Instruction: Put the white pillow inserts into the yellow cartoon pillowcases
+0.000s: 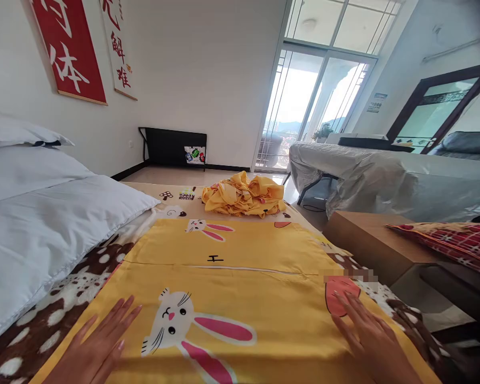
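Observation:
A yellow pillowcase (288, 314) with a rabbit print lies spread flat on the bed in front of me. A seam with a narrow pale slit (240, 268) runs across it. My left hand (98, 341) rests flat on its left side, fingers stretched out, beside the large rabbit's face (172, 320). On the right side my right hand (370, 333) lies flat with spread fingers, its fingertips at a red printed shape (336, 298). Both hands hold nothing. Beyond the pillowcase sits a crumpled heap of yellow cloth (244, 194) in a matching colour.
White pillows (64, 213) are piled along the left. Under the pillowcase is a brown blanket with white spots (36, 320). At the right stand a cardboard box (368, 234), a red checked cushion (456, 245) and plastic-covered furniture (384, 176). A black folded frame (172, 146) leans against the wall.

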`<state>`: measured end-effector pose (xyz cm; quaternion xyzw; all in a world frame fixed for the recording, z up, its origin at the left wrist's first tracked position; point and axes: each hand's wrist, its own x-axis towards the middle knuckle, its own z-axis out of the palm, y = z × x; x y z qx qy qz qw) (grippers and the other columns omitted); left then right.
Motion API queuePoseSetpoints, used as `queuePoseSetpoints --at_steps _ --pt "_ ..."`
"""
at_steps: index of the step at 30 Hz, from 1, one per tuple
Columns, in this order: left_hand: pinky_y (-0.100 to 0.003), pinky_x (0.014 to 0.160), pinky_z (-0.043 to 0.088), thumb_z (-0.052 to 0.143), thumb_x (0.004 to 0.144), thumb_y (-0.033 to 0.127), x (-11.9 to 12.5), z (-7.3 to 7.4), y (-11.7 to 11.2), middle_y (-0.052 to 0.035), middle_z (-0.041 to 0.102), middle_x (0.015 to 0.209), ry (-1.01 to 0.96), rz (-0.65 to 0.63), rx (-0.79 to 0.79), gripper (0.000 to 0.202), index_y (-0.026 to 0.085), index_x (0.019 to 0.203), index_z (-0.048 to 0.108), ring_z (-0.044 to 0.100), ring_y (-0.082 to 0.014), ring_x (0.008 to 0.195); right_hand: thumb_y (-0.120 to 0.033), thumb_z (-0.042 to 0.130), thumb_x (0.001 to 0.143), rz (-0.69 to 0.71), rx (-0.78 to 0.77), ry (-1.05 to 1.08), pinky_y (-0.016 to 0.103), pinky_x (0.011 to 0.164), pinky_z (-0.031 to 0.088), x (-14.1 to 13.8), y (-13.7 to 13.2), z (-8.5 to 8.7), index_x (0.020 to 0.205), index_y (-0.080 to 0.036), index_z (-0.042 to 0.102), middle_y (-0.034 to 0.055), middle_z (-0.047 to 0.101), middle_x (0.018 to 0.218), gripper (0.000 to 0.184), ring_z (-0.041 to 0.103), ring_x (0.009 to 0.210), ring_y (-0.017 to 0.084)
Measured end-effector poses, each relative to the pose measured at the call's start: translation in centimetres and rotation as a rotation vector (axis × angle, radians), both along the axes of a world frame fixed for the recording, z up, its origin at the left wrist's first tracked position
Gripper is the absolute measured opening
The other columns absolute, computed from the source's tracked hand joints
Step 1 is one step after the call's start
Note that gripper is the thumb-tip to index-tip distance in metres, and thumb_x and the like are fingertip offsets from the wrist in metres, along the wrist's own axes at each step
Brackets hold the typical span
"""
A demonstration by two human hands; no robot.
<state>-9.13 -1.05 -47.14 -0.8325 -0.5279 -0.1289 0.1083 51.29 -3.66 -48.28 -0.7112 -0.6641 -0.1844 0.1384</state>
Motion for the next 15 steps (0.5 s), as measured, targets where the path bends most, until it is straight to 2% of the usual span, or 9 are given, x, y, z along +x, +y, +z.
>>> queuePoseSetpoints --at_steps 2,5,7,9,10,12,15 --pt "-0.037 0.102 0.043 0.036 0.093 0.037 2.2 2.3 0.7 0.0036 0.033 0.146 0.031 -0.111 -0.101 0.055 0.04 0.143 0.015 0.039 -0.0208 0.132 -0.056 0.034 0.087 0.088 -0.07 0.05 0.047 0.1 0.04 -3.7 0.8 1.9 0.129 -0.02 0.054 0.0126 0.05 0.137 0.058 0.044 0.128 0.028" --pt "-0.043 0.104 0.039 0.034 0.094 0.036 5.6 5.9 1.7 0.0013 0.029 0.147 0.01 -0.192 -0.181 0.05 0.037 0.143 0.022 0.034 -0.0222 0.134 -0.052 0.038 0.09 0.339 -0.29 0.152 0.044 0.104 0.037 -9.7 1.7 5.2 0.135 -0.026 0.048 0.0075 0.044 0.141 0.053 0.041 0.13 0.024" --pt "-0.045 0.105 0.037 0.034 0.094 0.035 7.9 8.0 2.9 -0.0009 0.03 0.147 -0.022 -0.222 -0.242 0.048 0.035 0.142 0.029 0.034 -0.0225 0.135 -0.044 0.042 0.09 0.534 -0.414 0.207 0.04 0.103 0.039 -13.3 2.6 7.2 0.131 -0.027 0.052 0.0068 0.05 0.137 0.045 0.048 0.125 0.022" --pt "-0.044 0.106 0.038 0.037 0.093 0.033 10.3 9.7 4.8 -0.003 0.032 0.147 -0.048 -0.246 -0.33 0.047 0.031 0.139 0.037 0.035 -0.0218 0.134 -0.033 0.046 0.09 0.643 -0.446 0.212 0.034 0.092 0.046 -16.4 4.1 8.7 0.119 -0.025 0.061 0.0079 0.066 0.117 0.034 0.061 0.108 0.021" --pt "-0.042 0.106 0.038 0.038 0.092 0.03 11.6 10.4 6.0 -0.0038 0.034 0.147 -0.062 -0.251 -0.366 0.046 0.029 0.138 0.041 0.036 -0.0213 0.134 -0.028 0.047 0.089 0.657 -0.448 0.186 0.03 0.084 0.048 -17.7 5.2 9.1 0.111 -0.023 0.064 0.0076 0.071 0.103 0.029 0.065 0.097 0.02" --pt "-0.039 0.106 0.039 0.041 0.089 0.026 14.3 11.4 8.9 -0.0055 0.037 0.146 -0.081 -0.273 -0.412 0.046 0.025 0.135 0.046 0.038 -0.0203 0.133 -0.024 0.049 0.087 0.65 -0.448 0.09 0.027 0.07 0.047 -19.7 7.6 9.3 0.097 -0.02 0.067 0.0059 0.072 0.082 0.021 0.067 0.079 0.019" --pt "-0.041 0.105 0.038 0.041 0.089 0.025 18.5 11.1 14.1 -0.0104 0.043 0.143 -0.028 -0.374 -0.42 0.043 0.019 0.13 0.051 0.04 -0.0225 0.132 -0.022 0.049 0.085 0.661 -0.446 -0.049 0.025 0.062 0.042 -21.2 11.7 8.2 0.089 -0.018 0.064 0.006 0.071 0.078 0.016 0.066 0.071 0.019"
